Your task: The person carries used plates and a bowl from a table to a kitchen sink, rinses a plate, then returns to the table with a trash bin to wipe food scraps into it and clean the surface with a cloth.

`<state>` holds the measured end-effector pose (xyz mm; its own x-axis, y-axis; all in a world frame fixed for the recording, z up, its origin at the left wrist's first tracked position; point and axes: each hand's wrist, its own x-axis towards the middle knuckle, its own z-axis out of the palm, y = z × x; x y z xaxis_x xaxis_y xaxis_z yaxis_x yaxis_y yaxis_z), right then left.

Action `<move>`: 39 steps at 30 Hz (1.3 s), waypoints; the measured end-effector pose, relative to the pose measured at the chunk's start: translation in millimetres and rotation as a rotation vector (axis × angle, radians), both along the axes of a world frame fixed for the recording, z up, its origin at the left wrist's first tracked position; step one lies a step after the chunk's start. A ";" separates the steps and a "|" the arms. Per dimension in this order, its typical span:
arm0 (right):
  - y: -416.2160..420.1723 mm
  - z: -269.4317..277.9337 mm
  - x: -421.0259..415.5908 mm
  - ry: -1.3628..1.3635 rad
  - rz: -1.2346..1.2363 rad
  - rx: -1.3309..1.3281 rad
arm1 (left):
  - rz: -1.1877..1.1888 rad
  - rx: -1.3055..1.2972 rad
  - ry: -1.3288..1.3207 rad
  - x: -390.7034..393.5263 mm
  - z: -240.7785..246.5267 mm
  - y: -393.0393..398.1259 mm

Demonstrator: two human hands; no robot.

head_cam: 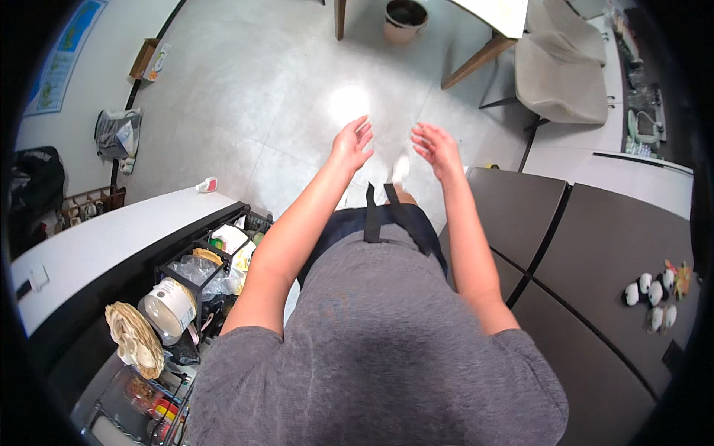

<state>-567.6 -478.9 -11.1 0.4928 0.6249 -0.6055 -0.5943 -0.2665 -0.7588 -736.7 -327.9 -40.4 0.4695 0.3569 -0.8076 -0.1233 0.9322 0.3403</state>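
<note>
Both of my forearms reach forward over the grey tiled floor (pixel 234 111). My left hand (pixel 353 144) has its fingers apart and holds nothing. Across a gap from it, my right hand (pixel 435 146) is also bare, its fingers slightly curled and apart. The palms roughly face each other without touching. Below them, between the hands, a white shoe (pixel 401 169) shows on the floor. Dark straps (pixel 372 214) hang at the front of my grey shirt (pixel 385 312).
On the left stands a black rack (pixel 198 279) with a clear plastic jar (pixel 167 309) and bags. A dark grey refrigerator (pixel 608 245) with panda magnets is at right. Ahead are a wooden-legged table (pixel 479 60), a bucket (pixel 403 22) and a beige chair (pixel 558 78).
</note>
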 end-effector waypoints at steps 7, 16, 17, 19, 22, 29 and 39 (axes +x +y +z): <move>83.4 -4.8 136.9 -0.116 0.254 -0.070 | 0.281 -0.089 0.013 98.6 -7.0 33.6; 177.8 -25.7 200.7 -0.155 0.509 -0.151 | 0.582 -0.074 -0.055 98.5 -0.8 66.9; 190.3 -30.3 194.3 -0.141 0.556 -0.165 | 0.616 -0.073 -0.046 91.1 -2.3 72.1; 217.7 -35.7 180.5 -0.127 0.637 -0.193 | 0.671 -0.069 -0.039 78.4 -3.5 84.0; 260.9 -39.1 141.8 -0.151 0.790 -0.183 | 0.809 -0.096 -0.034 53.9 -10.8 97.0; 347.5 -21.2 25.4 -0.185 1.289 -0.132 | 1.083 -0.009 -0.064 -11.2 -11.4 119.4; 403.1 -15.2 -96.3 -0.118 1.696 -0.054 | 1.634 -0.051 -0.028 -82.8 -11.1 73.1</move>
